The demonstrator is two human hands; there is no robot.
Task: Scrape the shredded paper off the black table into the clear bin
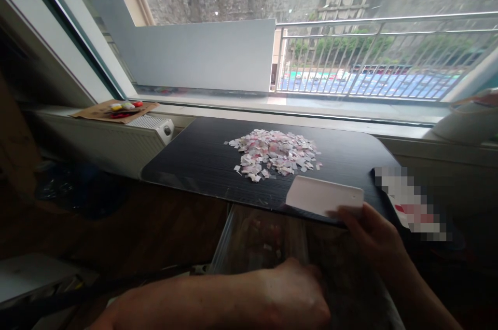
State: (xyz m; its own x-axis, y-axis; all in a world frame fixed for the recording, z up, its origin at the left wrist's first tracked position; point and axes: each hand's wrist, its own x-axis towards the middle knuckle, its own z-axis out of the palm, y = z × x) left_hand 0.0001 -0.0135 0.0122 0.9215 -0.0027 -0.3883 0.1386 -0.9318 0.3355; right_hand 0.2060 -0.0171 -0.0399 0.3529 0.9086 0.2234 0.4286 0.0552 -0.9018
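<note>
My right hand grips a flat, pale scraper-like plate by its right end, fingers and thumb pinched on its lower edge. It has rounded corners and a small hole, and lies over the front edge of the black table. Behind it spreads a heap of small paper scraps, white and pinkish. Below the table edge is a clear plastic container with a few scraps inside. My left hand is curled at this container's right side, its fingertips mostly hidden; the forearm crosses in front.
Blurred-out printed matter lies at the table's right end. A radiator on the left carries a brown paper sheet with small coloured items. A window with a railing outside rises behind the table. Dark plastic bags lie on the floor.
</note>
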